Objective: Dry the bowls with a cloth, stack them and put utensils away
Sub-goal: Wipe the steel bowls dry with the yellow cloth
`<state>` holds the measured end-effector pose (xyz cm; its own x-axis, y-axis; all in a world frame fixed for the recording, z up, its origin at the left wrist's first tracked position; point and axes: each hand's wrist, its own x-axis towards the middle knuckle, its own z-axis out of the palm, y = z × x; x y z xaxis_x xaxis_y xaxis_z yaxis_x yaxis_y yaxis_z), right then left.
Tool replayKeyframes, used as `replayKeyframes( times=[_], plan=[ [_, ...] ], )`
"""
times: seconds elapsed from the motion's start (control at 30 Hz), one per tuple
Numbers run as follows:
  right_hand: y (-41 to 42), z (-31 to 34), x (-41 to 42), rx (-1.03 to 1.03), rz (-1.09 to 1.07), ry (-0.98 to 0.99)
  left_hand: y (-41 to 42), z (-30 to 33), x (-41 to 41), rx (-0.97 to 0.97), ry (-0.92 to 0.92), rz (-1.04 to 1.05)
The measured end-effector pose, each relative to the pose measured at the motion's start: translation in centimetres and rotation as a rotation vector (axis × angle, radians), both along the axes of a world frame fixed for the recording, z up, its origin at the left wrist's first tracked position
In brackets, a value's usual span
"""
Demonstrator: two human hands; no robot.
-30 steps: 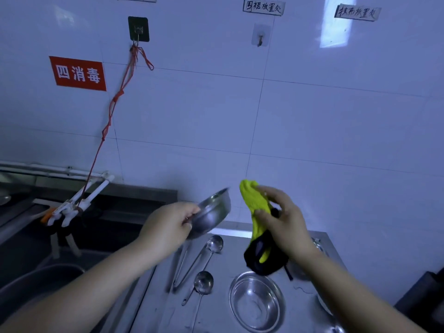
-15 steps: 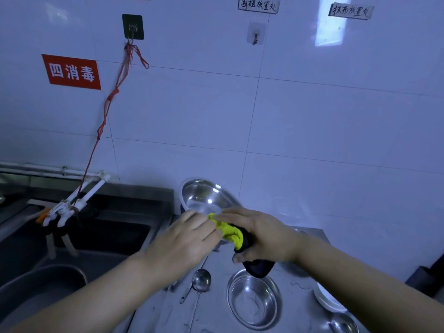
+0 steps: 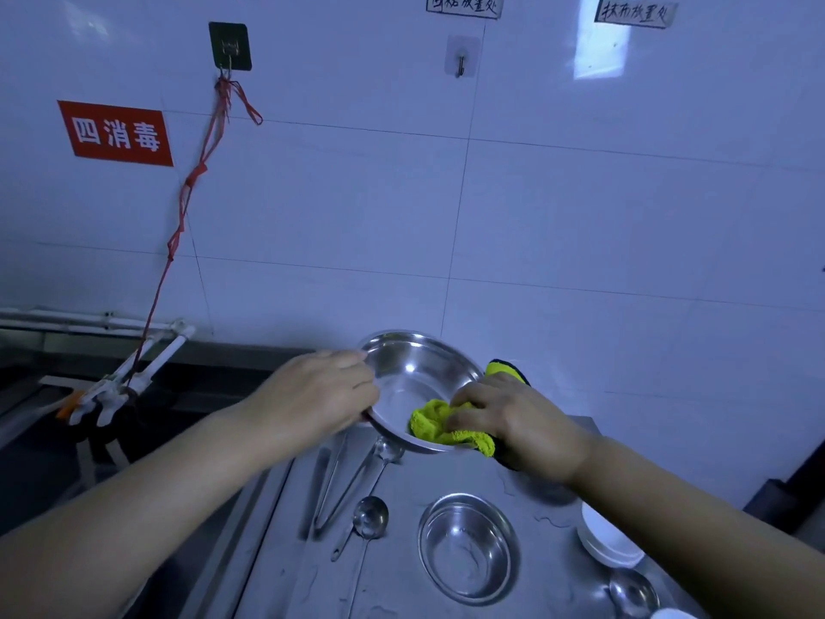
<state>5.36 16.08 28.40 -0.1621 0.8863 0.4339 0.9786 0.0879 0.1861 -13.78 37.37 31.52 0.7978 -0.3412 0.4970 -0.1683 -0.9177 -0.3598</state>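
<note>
The left hand (image 3: 319, 402) grips the left rim of a round stainless-steel bowl (image 3: 413, 375), fingers curled over the edge, and holds it tilted above the far end of the steel counter (image 3: 402, 574), its open side facing the camera. The right hand (image 3: 513, 417) clutches a yellow microfibre cloth with a black backing (image 3: 439, 428) and presses it against the inside of that bowl at its lower right, fingers bent over the bunched fabric. A fold of the cloth sticks out behind the bowl's right rim.

On the counter below, a second, smaller round steel bowl (image 3: 468, 547) sits upright, near and a little right of centre. To its left lie a long-handled steel ladle (image 3: 364, 522) and, farther back, another steel ladle (image 3: 388, 451) beside a pair of thin metal tongs (image 3: 332, 489), partly under the held bowl. At the right edge stands a stack of white round dishes (image 3: 605, 540), and nearer, a steel spoon bowl (image 3: 634, 591).

On the left is a dark sink basin (image 3: 89, 462). On the white tiled wall (image 3: 580, 216) hang a red sign with white characters (image 3: 116, 133) and a red string (image 3: 196, 172) from a black hook plate (image 3: 230, 46).
</note>
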Motion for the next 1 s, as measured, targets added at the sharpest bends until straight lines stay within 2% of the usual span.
replayKeyframes(
  times=[0.1, 0.17, 0.3, 0.37, 0.43, 0.57, 0.63, 0.83, 1.0],
  plan=[
    [0.0, -0.5, -1.0, 0.008, -0.048, 0.121, -1.0, -1.4, 0.4, -0.001, -0.014, -0.018],
    [0.9, -1.4, -2.7, 0.086, -0.116, 0.184, -2.4, -2.6, 1.2, 0.022, -0.065, -0.03],
    [2.0, -3.1, -4.6, 0.194, -0.227, 0.196, -4.0, -3.9, 2.4, 0.014, -0.089, -0.068],
    [1.1, -3.1, -3.6, 0.142, -0.188, 0.147, -3.1, -3.6, 2.0, 0.001, -0.063, -0.12],
    [-0.2, -2.7, -2.3, 0.104, -0.121, 0.015, -1.6, -3.2, 1.7, 0.005, -0.044, -0.139],
    [-1.4, -2.0, -0.6, 0.082, -0.051, -0.144, 0.6, -2.8, 2.0, 0.008, -0.086, -0.119],
    [-1.5, -2.4, -0.6, 0.077, -0.071, -0.094, 0.6, -3.0, 2.0, 0.024, -0.092, -0.158],
    [2.4, -5.9, -4.8, 0.17, -0.274, 0.276, -3.1, -6.0, 2.8, -0.001, -0.139, -0.228],
    [2.0, -6.9, -3.5, 0.093, -0.223, 0.226, 1.5, -6.9, 2.6, -0.097, -0.023, -0.207]
  ],
)
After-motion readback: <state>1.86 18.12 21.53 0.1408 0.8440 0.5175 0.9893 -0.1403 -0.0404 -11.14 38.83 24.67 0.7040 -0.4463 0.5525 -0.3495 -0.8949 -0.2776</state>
